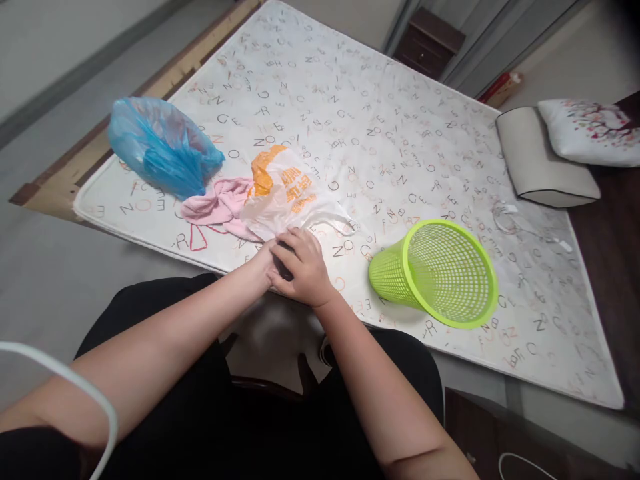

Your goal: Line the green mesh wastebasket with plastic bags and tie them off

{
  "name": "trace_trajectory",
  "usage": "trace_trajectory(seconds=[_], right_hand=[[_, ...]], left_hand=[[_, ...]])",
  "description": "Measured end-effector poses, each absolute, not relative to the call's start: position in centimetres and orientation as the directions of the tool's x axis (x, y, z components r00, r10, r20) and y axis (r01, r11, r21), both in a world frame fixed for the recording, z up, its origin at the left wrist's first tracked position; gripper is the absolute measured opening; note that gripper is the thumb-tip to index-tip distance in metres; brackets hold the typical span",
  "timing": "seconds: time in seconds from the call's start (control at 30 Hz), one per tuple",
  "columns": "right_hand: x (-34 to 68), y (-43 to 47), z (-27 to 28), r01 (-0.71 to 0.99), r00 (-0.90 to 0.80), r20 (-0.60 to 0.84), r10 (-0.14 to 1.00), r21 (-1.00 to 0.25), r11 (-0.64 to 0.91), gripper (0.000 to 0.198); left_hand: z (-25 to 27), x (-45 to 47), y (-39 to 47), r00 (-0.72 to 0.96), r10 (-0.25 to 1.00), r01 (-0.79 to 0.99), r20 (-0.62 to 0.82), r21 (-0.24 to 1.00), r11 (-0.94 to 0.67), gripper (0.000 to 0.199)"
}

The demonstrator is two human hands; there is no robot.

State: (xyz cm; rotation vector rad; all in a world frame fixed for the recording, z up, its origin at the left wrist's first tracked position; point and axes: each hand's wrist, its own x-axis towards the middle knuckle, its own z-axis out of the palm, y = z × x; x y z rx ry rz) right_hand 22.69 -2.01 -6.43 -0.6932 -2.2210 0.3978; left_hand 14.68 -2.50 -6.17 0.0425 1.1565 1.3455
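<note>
My two hands meet at the near edge of the mattress [350,167]. My right hand [304,267] lies with bent fingers over my left hand [271,260], whose fingers are mostly hidden beneath it. Between them shows a small dark patch [283,269]; whether it is an object or shadow I cannot make out. Just beyond the fingertips lies a crumpled white plastic bag [285,193] with orange print. It partly covers a pink cloth [215,203], beside which a knotted-looking blue plastic bag [160,143] sits, bulging with contents I cannot identify.
A green mesh basket [400,273] lies tilted on its side to the right, its mouth toward me. A beige bolster [543,157] and a flowered pillow [590,130] are at the far right. A dark bedside cabinet [427,43] stands behind. A white cable [75,377] crosses my left arm.
</note>
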Motion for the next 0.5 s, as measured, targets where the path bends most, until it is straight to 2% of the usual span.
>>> trace_trajectory(seconds=[0.03,0.1,0.17,0.23,0.3,0.37,0.43,0.5], right_hand=[[22.6,-2.1,-6.5,0.344,-0.556,0.595,0.58,-0.471,0.812,0.027],[22.6,-2.1,-6.6,0.336,-0.506,0.607,0.613,-0.516,0.788,0.017],[22.9,-1.7,-6.5,0.355,-0.373,0.573,0.73,-0.638,0.683,0.017],[23.4,-0.9,-6.4,0.362,-0.164,0.489,0.857,-0.778,0.514,0.018],[23.6,0.0,-6.7,0.336,0.043,0.374,0.926,-0.879,0.34,0.018],[23.6,0.6,-7.4,0.295,0.18,0.25,0.951,-0.936,0.19,0.017],[23.1,0.8,-8.3,0.251,0.23,0.118,0.966,-0.966,0.058,0.025],[22.5,0.4,-9.0,0.231,0.175,0.038,0.984,-0.973,-0.004,0.037]], left_hand=[[-6.1,15.2,-2.8,-0.23,0.764,-0.711,-0.603,0.64,0.291,0.017],[-5.9,15.6,-3.2,-0.164,0.781,-0.697,-0.603,0.631,0.34,0.026],[-5.5,15.0,-3.4,-0.007,0.798,-0.688,-0.602,0.582,0.433,0.03],[-5.4,14.2,-3.6,0.076,0.822,-0.672,-0.564,0.58,0.46,0.033],[-5.6,13.8,-3.9,0.04,0.855,-0.658,-0.517,0.63,0.411,0.039],[-6.0,13.9,-4.3,0.002,0.883,-0.633,-0.47,0.683,0.364,0.049],[-6.4,14.1,-4.7,-0.04,0.905,-0.569,-0.423,0.755,0.327,0.061],[-6.5,14.0,-5.0,-0.095,0.932,-0.448,-0.349,0.851,0.273,0.072]])
